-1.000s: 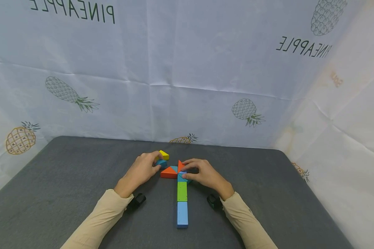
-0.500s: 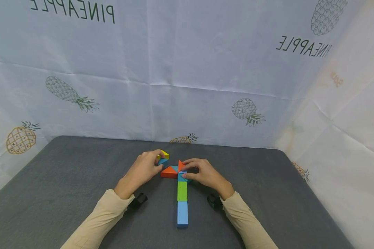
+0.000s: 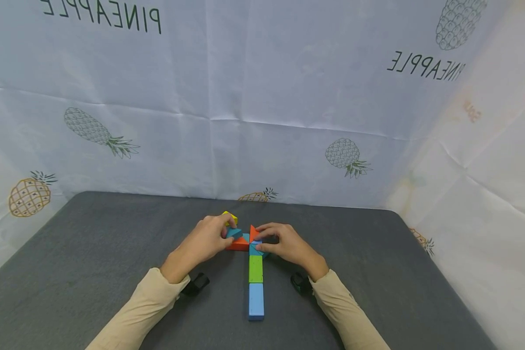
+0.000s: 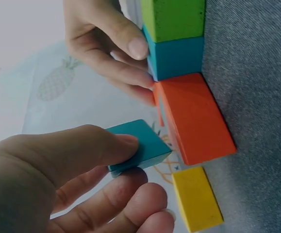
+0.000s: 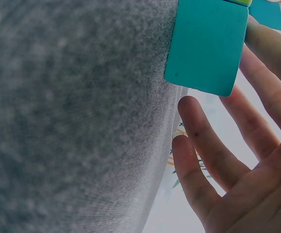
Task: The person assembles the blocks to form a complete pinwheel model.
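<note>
My left hand (image 3: 205,239) pinches a teal triangular block (image 4: 145,142) between thumb and fingers. It hovers just above the red-orange triangular block (image 4: 198,119), apart from it in the left wrist view. My right hand (image 3: 288,244) rests its thumb and forefinger on the small blocks at the middle of the layout. Its other fingers spread loosely in the right wrist view, beside a teal block (image 5: 206,48). An upright orange triangular block (image 3: 253,232) stands by the forefinger. A green block (image 3: 255,269) and a light blue block (image 3: 256,300) run in line toward me.
Beyond the left hand lies a yellow block (image 4: 197,198), partly hidden in the head view. The dark grey table (image 3: 358,277) extends around the blocks. A pineapple-printed cloth (image 3: 280,97) hangs behind the table's far edge.
My left hand has moved right with the teal triangular block, from near the yellow block to over the red-orange one. My right hand has stayed in place.
</note>
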`<state>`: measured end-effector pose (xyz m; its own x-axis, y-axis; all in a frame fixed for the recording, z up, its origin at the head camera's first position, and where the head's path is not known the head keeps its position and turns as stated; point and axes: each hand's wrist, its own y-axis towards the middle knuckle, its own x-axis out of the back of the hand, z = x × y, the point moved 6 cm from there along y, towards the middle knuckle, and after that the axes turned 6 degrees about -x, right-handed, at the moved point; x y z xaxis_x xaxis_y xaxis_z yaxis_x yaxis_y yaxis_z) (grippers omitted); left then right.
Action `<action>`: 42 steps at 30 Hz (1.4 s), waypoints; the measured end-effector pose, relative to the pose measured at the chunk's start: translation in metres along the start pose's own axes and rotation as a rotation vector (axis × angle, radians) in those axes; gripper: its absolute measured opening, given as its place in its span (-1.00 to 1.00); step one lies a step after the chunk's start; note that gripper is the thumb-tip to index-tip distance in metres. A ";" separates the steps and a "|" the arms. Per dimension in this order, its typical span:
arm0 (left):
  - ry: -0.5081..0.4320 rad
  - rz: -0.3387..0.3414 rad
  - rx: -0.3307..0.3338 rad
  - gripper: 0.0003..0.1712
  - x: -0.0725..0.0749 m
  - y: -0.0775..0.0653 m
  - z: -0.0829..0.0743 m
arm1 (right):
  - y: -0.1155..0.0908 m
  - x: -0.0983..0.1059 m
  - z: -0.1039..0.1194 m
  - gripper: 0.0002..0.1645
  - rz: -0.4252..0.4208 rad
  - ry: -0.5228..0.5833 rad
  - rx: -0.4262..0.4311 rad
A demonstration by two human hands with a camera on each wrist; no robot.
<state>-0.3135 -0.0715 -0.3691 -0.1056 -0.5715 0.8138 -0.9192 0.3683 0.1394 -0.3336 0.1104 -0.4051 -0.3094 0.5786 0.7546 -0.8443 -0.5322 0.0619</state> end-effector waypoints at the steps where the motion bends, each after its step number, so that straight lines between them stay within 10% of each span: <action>1: -0.003 0.008 -0.002 -0.75 0.000 0.000 -0.001 | 0.000 0.000 0.000 -0.69 -0.001 -0.003 -0.002; 19: -0.023 0.218 -0.032 -0.77 -0.017 -0.004 -0.003 | 0.000 0.000 -0.002 -0.70 0.006 0.008 0.003; 42: -0.042 0.282 -0.034 -0.69 -0.028 -0.005 0.001 | 0.000 -0.001 -0.001 -0.69 0.002 -0.001 -0.002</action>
<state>-0.3066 -0.0581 -0.3929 -0.3720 -0.4726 0.7989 -0.8378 0.5414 -0.0698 -0.3342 0.1106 -0.4061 -0.3106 0.5768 0.7555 -0.8444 -0.5324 0.0594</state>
